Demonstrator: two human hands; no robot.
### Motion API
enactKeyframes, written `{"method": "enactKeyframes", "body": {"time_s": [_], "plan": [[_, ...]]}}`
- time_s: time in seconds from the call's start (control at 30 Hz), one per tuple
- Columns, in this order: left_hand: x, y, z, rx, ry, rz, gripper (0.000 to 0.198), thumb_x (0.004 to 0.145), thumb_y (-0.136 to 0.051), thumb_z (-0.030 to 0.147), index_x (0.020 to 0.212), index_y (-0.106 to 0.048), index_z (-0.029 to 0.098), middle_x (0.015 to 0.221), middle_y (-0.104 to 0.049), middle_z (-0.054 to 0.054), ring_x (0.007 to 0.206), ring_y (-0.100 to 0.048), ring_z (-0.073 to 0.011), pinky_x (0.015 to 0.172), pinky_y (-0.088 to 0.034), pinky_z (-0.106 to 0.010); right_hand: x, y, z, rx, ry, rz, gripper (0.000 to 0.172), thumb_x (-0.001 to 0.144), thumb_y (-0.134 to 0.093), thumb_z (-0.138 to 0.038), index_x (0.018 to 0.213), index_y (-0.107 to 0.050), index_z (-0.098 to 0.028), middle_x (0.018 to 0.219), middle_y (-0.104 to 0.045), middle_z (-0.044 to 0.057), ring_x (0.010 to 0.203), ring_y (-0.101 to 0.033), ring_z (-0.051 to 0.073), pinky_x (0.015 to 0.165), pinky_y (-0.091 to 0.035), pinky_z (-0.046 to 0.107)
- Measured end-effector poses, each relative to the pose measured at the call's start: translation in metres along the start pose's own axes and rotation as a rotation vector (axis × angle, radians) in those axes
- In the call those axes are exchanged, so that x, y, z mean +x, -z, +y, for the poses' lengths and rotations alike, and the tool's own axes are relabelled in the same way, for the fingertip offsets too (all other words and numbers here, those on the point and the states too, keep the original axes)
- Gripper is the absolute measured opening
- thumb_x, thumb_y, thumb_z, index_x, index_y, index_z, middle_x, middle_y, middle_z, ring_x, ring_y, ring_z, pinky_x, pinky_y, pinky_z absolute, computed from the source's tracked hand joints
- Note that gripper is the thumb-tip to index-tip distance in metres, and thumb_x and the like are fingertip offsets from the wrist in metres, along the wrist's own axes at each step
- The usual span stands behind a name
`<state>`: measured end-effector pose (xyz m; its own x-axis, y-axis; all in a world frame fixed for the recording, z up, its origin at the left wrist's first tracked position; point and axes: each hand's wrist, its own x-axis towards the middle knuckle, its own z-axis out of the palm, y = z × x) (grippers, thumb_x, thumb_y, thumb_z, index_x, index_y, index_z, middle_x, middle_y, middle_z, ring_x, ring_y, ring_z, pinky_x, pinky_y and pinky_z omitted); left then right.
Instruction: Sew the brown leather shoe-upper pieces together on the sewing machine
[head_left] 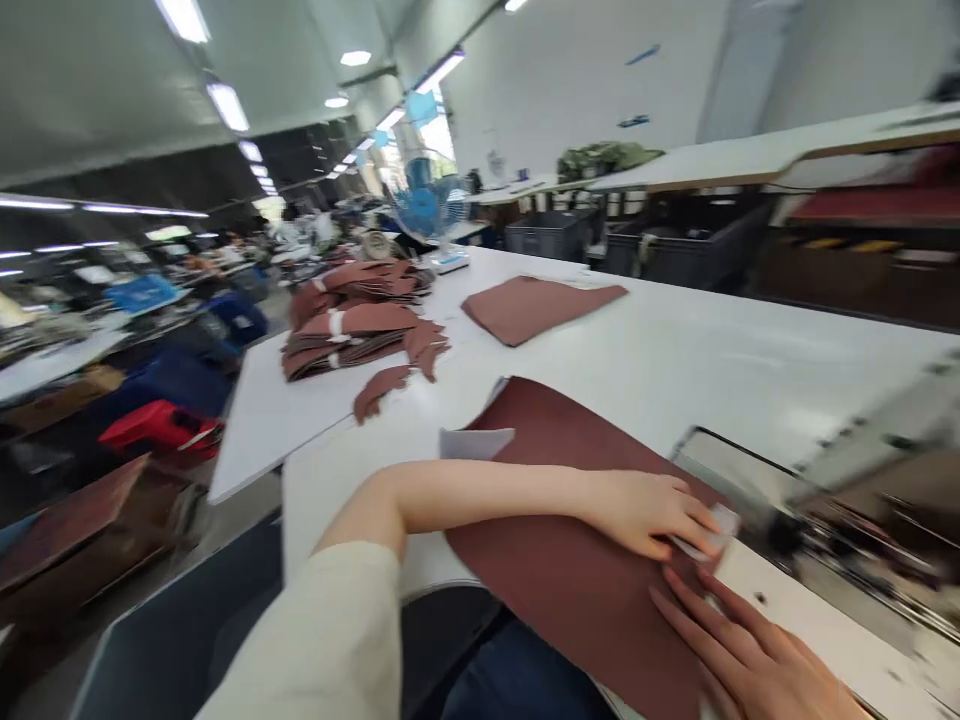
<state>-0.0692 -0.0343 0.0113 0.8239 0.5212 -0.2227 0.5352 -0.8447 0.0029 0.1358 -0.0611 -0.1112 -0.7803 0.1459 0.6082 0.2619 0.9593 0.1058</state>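
Note:
A large brown fabric panel (540, 570) lies across the white table and hangs over its near edge. My left hand (652, 512) rests on the panel's right end with fingers spread, touching a small whitish piece (726, 522) there. Just below it, my right hand (757, 655) lies flat on the fabric, its fingers stretched toward the left hand's fingertips. A pale grey strip (476, 443) shows at the panel's far left edge. What lies beneath my fingers is hidden.
Bundled brown pieces (349, 335) and loose scraps (382, 388) sit at the left. Another brown panel (536, 308) lies farther back, near a blue fan (431, 210). Blurred metal machine parts (847, 545) stand at the right. A grey bin (551, 235) is beyond the table.

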Motion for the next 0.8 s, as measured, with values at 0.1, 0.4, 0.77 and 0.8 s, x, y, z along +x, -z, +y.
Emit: {"method": "enactKeyframes", "body": {"time_s": [0.1, 0.4, 0.77, 0.8], "plan": [[0.003, -0.022, 0.006, -0.106, 0.07, 0.257, 0.029, 0.084, -0.051, 0.017, 0.108, -0.065, 0.011, 0.127, -0.057, -0.009, 0.111, -0.054, -0.0187, 0.101, -0.041, -0.03, 0.016, 0.023, -0.021, -0.012, -0.249, -0.02, 0.033, 0.088, -0.043, -0.019, 0.111, -0.065, -0.027, 0.114, -0.067, -0.004, 0.109, -0.055, 0.023, 0.082, -0.043, 0.035], [0.01, -0.041, 0.006, -0.352, 0.066, 0.492, 0.022, 0.077, -0.052, 0.012, 0.097, -0.06, 0.014, 0.121, -0.06, -0.008, 0.113, -0.051, -0.0196, 0.102, -0.041, -0.035, 0.029, 0.03, -0.031, -0.041, -0.37, -0.07, 0.025, 0.087, -0.052, -0.021, 0.108, -0.066, -0.023, 0.113, -0.067, -0.001, 0.11, -0.054, 0.025, 0.08, -0.043, 0.034], [0.004, -0.031, 0.002, -0.417, 0.159, 0.461, 0.026, 0.082, -0.046, 0.011, 0.101, -0.063, 0.017, 0.124, -0.06, -0.006, 0.112, -0.054, -0.0205, 0.098, -0.047, -0.039, 0.029, 0.033, -0.03, -0.007, -0.377, -0.105, 0.028, 0.086, -0.052, -0.024, 0.111, -0.065, -0.02, 0.121, -0.063, 0.001, 0.112, -0.053, 0.027, 0.084, -0.045, 0.038], [-0.003, -0.023, 0.005, -0.465, 0.201, 0.468, 0.03, 0.084, -0.044, 0.011, 0.105, -0.063, 0.02, 0.122, -0.062, -0.004, 0.111, -0.056, -0.0195, 0.097, -0.048, -0.038, 0.028, 0.033, -0.03, -0.01, -0.376, -0.102, 0.027, 0.087, -0.052, -0.024, 0.11, -0.065, -0.021, 0.122, -0.063, 0.001, 0.113, -0.053, 0.027, 0.085, -0.044, 0.038]]}}
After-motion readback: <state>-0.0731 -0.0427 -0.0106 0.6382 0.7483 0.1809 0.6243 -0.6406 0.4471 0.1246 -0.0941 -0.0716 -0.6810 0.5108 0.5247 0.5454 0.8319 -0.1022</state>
